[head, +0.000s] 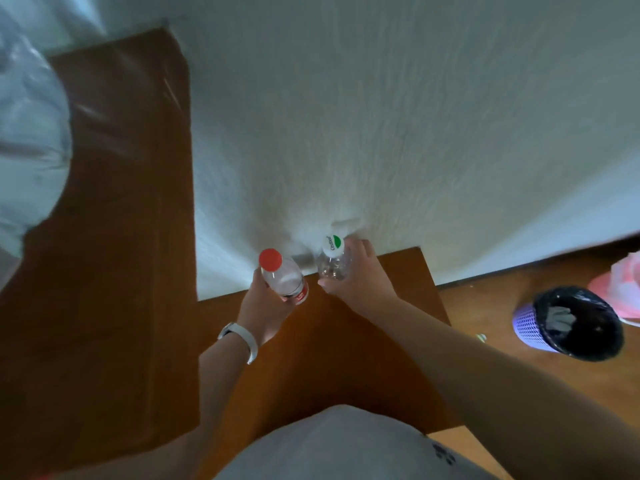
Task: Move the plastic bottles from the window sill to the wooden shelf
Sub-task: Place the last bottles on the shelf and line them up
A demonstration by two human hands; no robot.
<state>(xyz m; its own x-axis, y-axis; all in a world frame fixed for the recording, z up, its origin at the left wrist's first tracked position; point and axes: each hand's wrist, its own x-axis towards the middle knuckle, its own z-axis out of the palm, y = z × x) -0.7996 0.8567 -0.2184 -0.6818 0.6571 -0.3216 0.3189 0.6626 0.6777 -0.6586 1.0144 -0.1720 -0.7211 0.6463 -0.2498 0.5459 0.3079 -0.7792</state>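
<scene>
Both grips are closed, one bottle apiece: the left hand [262, 304] is wrapped round the lower body of the red-capped bottle [283, 278], and the right hand [356, 275] curls its fingers round the shoulder and body of the clear bottle with the white and green cap [333, 258]. The two bottles are held side by side, near each other but apart, over the far edge of the wooden shelf [346, 341] where it meets the white wall [381, 116]. Each bottle's long axis runs roughly upright, the cap toward the camera, with the red-capped one tilted so its cap leans to the left. Whether either base touches the wood cannot be told, since hands and bottle bodies hide the bases. The window sill is not in view, so both bottles are well clear of it. My judgement is that the carry is nearly over and the coming move is a short lowering straight down, each bottle directly below its own grip; the right one looks nearer the wall and perhaps nearer to landing. A white band [242, 341] sits on the left wrist, and a purple waste basket [571, 327] stands on the floor to the right.
</scene>
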